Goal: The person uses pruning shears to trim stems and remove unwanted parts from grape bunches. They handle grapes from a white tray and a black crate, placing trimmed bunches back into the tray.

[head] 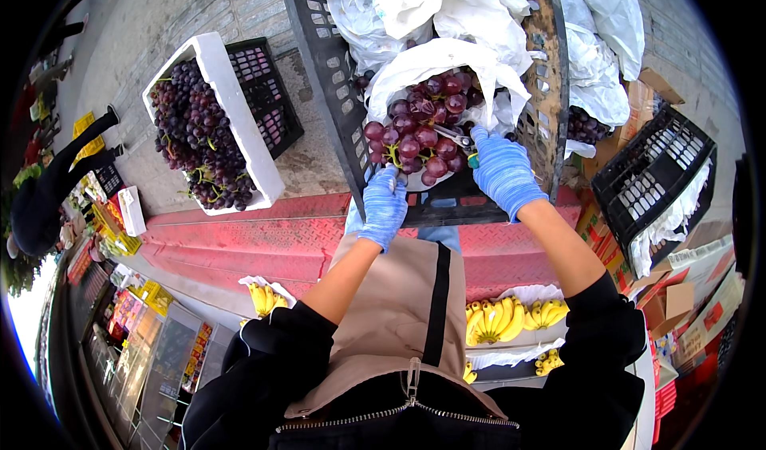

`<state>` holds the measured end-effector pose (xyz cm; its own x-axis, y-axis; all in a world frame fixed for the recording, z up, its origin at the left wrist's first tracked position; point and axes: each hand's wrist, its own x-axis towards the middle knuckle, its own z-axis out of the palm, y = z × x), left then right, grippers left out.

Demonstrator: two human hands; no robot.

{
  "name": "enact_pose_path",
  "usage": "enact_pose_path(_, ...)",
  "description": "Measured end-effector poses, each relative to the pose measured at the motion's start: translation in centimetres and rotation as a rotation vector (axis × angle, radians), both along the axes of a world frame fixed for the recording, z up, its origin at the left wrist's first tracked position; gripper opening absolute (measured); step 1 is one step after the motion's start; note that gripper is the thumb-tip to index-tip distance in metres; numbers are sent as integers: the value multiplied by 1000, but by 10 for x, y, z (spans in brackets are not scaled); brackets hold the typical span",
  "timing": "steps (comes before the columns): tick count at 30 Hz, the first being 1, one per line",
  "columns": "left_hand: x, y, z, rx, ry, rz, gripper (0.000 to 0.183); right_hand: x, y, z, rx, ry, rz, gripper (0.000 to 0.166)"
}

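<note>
Before me, a black plastic crate (335,85) holds white paper wrappings (473,13) and a bunch of red-purple grapes (409,125). My left hand (385,204), in a blue knit glove, pinches the bunch at its near left edge, by a green stem. My right hand (507,169), gloved alike, is closed around small metal snips (453,135) with a green part at the handle. Their blades point left, in among the grapes on the bunch's right side. Torn white paper (443,52) surrounds the bunch. The tips of the blades are partly hidden by grapes.
To the left, a white foam box (239,133) full of dark grapes leans by another black crate (266,91). Red metal steps (239,237) lie below. Bananas (497,321) are near my right arm. Another crate (652,175) and cardboard boxes stand right. A person (48,198) is far left.
</note>
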<state>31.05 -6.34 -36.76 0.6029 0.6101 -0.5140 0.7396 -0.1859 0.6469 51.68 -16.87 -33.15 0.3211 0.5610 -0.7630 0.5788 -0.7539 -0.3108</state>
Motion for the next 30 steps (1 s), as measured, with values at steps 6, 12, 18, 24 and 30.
enact_pose_path(6, -7, -1, -6, -91, 29, 40, 10, -1, 1, 1, -34, 95, -227, 41)
enact_pose_path(12, -13, -1, -13, -123, 7, 82, 11, -4, -4, 9, 29, -24, -563, 40)
enact_pose_path(18, -10, -1, -7, -161, 1, 104, 11, -3, -26, 27, 22, 8, -259, 41)
enact_pose_path(24, -4, 0, 3, -231, 50, 146, 15, 5, -10, 27, -45, 24, -436, 38)
enact_pose_path(30, -1, 6, 6, -226, 128, 55, 22, -1, -23, 36, -8, 30, -640, 42)
